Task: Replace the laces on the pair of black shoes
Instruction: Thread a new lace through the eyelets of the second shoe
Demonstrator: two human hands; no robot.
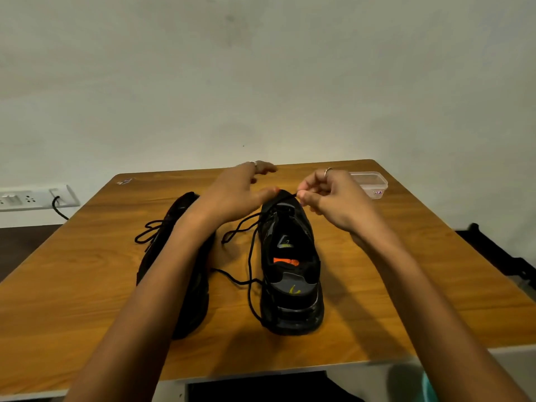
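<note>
Two black shoes stand side by side on the wooden table (87, 285), heels toward me. The right shoe (293, 274) has a grey heel patch and an orange insole label. Its black lace (249, 256) trails loose down its left side onto the table. My right hand (333, 198) pinches the lace's end at the shoe's toe end. My left hand (235, 195) rests its thumb on the toe area, fingers spread. My left forearm partly hides the left shoe (179, 227), whose lace (148, 232) lies in loops on its left side.
A clear plastic box (369, 184) sits at the table's far right corner. A wall socket strip (32, 197) with a black cable plugged in is at the left. The table ends at a pale wall behind and at a front edge near me.
</note>
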